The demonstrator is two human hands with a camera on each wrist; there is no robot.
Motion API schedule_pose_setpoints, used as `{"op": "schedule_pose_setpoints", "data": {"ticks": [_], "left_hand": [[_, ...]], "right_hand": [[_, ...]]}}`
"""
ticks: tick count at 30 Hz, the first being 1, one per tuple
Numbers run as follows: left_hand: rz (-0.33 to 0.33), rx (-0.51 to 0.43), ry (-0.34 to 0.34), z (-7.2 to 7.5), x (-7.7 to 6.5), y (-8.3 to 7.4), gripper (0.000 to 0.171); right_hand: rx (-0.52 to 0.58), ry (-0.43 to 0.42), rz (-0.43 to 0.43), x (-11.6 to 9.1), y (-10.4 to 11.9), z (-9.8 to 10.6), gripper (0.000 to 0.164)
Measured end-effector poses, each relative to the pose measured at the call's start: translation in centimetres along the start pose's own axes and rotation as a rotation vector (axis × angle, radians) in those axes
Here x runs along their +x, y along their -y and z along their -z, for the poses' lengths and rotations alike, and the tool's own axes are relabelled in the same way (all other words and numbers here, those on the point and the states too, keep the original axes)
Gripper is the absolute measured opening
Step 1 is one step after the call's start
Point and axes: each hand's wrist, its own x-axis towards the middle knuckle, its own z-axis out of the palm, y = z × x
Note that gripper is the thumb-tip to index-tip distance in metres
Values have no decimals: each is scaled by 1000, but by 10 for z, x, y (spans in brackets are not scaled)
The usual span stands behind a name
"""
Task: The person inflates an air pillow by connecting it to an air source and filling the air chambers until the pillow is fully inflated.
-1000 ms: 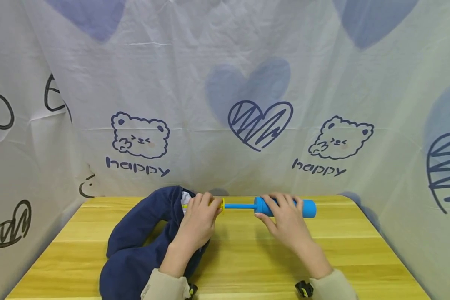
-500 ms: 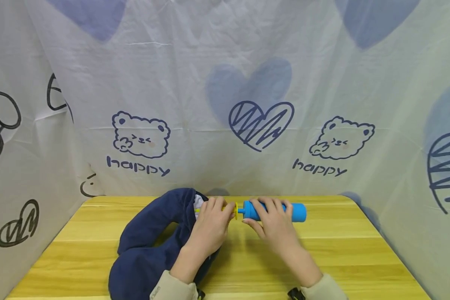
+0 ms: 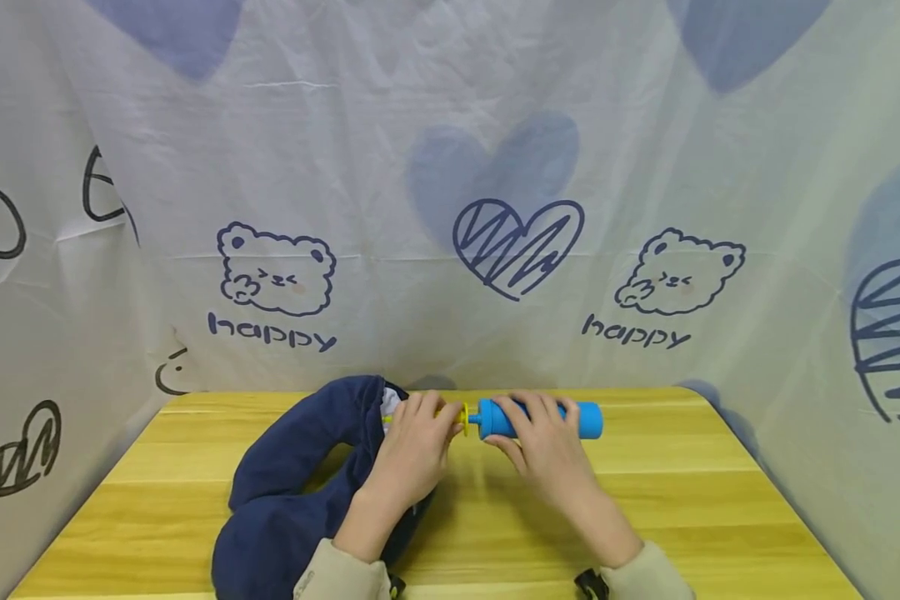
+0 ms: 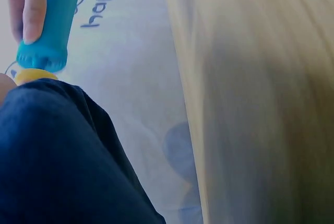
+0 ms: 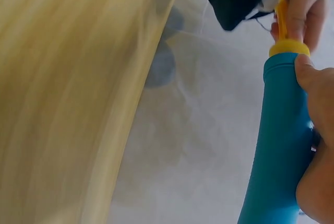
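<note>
A blue hand pump [image 3: 590,420] lies level above the table, its yellow flange [image 3: 465,418] facing left with a short piece of blue rod showing. My right hand [image 3: 551,454] grips the blue barrel, thumb near its front end in the right wrist view. My left hand [image 3: 412,454] holds the yellow nozzle part, which reaches to the white-lined opening of a navy U-shaped neck pillow [image 3: 270,533]. Where nozzle and pillow join is hidden behind the fingers. In the left wrist view the pillow [image 4: 62,151] covers most of my left hand.
Under everything is a wooden table [image 3: 690,500] with light stripes. Behind it hangs a pale curtain [image 3: 390,183] printed with hearts and bears, which also closes off both sides. Dark wrist straps [image 3: 592,583] show at the cuffs.
My right hand has slid the blue barrel left toward the yellow flange, so much less rod shows. My left hand and the pillow shifted right, then slightly back left.
</note>
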Motion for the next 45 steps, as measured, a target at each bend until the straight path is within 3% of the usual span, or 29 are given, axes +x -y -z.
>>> {"op": "schedule_pose_setpoints", "data": {"ticks": [7, 13, 28, 34, 45], "left_hand": [[-1, -7, -38, 4, -2, 16, 21], [-4, -18, -64, 8, -3, 26, 21], [26, 0, -72, 14, -7, 41, 21], [40, 12, -74, 13, -8, 41, 20], [1, 17, -67, 6, -2, 23, 18]], "right_hand": [[8, 21, -33, 0, -16, 8, 53], [-4, 37, -47, -2, -30, 12, 58], [5, 46, -156, -11, -54, 12, 54], [9, 58, -155, -11, -50, 7, 57], [17, 8, -93, -4, -29, 0, 70]]}}
